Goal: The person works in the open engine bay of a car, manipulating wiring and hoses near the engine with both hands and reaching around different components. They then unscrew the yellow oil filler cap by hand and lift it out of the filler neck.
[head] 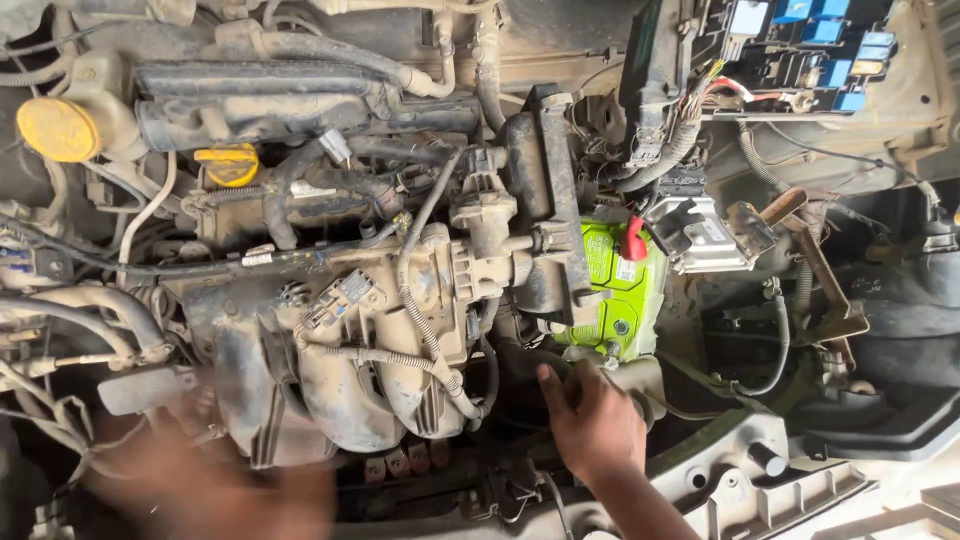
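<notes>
While my right hand reaches down beside the green battery, its fingers curl onto a dusty hose below the engine; how tightly they grip, I cannot tell. My left hand is a blur. I judge a slow, firm grip, clear of wiring, works best.

A car repair spot, looking into an open engine bay: a dusty engine crossed by hoses, a yellow cap, a bright green battery and an open fuse box with blue relays.
</notes>
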